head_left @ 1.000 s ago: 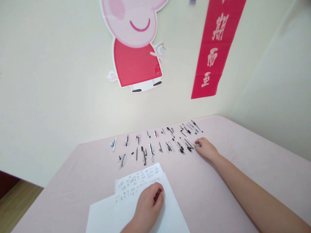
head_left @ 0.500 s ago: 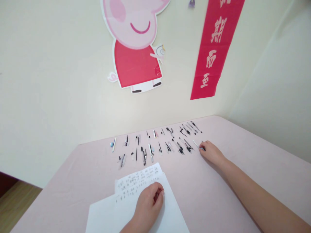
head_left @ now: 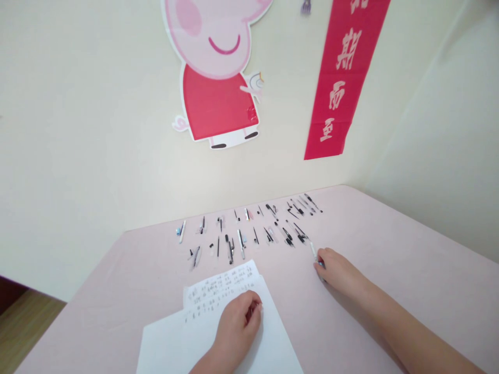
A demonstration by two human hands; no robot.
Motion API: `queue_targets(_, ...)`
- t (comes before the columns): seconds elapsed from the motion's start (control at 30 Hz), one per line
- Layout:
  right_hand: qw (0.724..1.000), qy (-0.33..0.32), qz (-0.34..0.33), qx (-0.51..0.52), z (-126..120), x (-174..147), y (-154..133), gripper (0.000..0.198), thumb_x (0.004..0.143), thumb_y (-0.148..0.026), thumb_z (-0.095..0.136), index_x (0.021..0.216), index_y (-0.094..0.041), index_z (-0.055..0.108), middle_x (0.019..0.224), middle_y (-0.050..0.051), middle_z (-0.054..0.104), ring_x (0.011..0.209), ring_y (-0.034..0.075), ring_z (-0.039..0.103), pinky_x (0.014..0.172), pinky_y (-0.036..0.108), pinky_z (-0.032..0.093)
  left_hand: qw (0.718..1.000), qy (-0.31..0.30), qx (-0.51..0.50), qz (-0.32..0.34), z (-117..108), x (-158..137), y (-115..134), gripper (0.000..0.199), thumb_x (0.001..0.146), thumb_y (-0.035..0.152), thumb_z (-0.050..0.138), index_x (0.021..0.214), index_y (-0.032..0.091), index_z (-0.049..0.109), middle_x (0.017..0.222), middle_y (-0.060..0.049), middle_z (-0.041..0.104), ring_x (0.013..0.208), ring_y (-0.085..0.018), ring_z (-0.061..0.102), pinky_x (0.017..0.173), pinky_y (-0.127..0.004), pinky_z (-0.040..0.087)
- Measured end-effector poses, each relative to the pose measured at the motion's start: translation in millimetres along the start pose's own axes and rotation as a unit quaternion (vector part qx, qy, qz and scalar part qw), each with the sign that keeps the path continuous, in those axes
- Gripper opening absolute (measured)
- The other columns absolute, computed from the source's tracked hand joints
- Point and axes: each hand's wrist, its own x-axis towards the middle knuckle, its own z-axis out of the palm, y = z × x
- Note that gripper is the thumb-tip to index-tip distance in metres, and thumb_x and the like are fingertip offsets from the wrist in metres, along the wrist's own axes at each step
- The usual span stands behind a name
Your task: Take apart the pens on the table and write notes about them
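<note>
A slim white pen (head_left: 313, 251) sticks out from the pinched fingers of my right hand (head_left: 332, 267), low over the table to the right of the rows of pen parts. My left hand (head_left: 238, 323) rests with curled fingers on the white sheets of paper (head_left: 167, 345); whatever may be inside its fingers is hidden. Handwriting in dark ink covers the upper sheet (head_left: 224, 283). Beyond both hands lie two rows of pen parts, among them a black pen (head_left: 229, 249), a white pen (head_left: 241, 244) and dark parts at the right end (head_left: 301, 232).
A pink cloth (head_left: 97, 306) covers the table, which meets the pale wall (head_left: 97, 156) behind the pens. A cartoon pig cutout (head_left: 218, 104) and a red banner with white characters (head_left: 331, 104) hang there. Wooden floor (head_left: 27, 322) shows at the lower left.
My right hand has moved nearer to me with the pen, away from the end of the front row. My left hand stays on the paper.
</note>
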Motion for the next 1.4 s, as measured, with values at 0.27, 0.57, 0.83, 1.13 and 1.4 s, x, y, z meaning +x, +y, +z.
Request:
queue_targets(0.27,0.999,-0.040,-0.024,0.016,-2,-4,-45,0.010,0.081,-0.022,0.051,0.077,-0.016,0.058,0.081,0.012,0.063,0.076,0.022,0.059,0.067,0.029,0.038,1.000,0.000,-0.002,-0.007,-1,-1,3,0.015,0.082,0.021,0.041,0.081,0.020,0.056,0.068,0.001,0.058,0.062,-0.014,0.051,0.060,-0.025,0.036)
queue_targets(0.57,0.996,-0.071,-0.045,0.022,2,-8,-68,0.014,0.082,-0.025,0.050,0.079,-0.015,0.060,0.084,0.013,0.065,0.077,0.023,0.060,0.067,0.029,0.038,0.998,-0.043,0.034,-0.002,-6,-1,22,0.017,0.080,0.019,0.042,0.081,0.020,0.059,0.070,0.000,0.060,0.063,-0.015,0.052,0.060,-0.025,0.035)
queue_targets(0.83,0.995,-0.050,-0.062,0.067,-2,-3,-67,0.023,0.085,-0.019,0.042,0.071,-0.015,0.061,0.077,0.011,0.066,0.074,0.020,0.059,0.067,0.026,0.037,0.990,-0.089,0.106,0.033,-2,19,51,0.018,0.080,0.022,0.045,0.083,0.021,0.062,0.081,-0.003,0.063,0.073,-0.017,0.056,0.066,-0.027,0.038)
queue_targets(1.13,0.988,0.054,-0.002,0.143,-3,16,-17,0.019,0.078,-0.019,0.040,0.068,-0.017,0.056,0.067,0.004,0.060,0.065,0.017,0.055,0.060,0.025,0.036,0.982,-0.060,0.178,0.021,16,47,71,0.017,0.082,0.020,0.043,0.086,0.020,0.060,0.089,-0.005,0.061,0.082,-0.020,0.058,0.069,-0.029,0.040)
queue_targets(1.4,0.984,0.032,0.040,0.170,2,18,-4,0.017,0.076,-0.020,0.042,0.069,-0.018,0.057,0.064,0.003,0.061,0.062,0.016,0.054,0.057,0.024,0.033,0.980,-0.030,0.198,-0.009,33,77,75,0.019,0.081,0.019,0.044,0.093,0.016,0.058,0.096,-0.010,0.061,0.087,-0.024,0.059,0.074,-0.032,0.043)
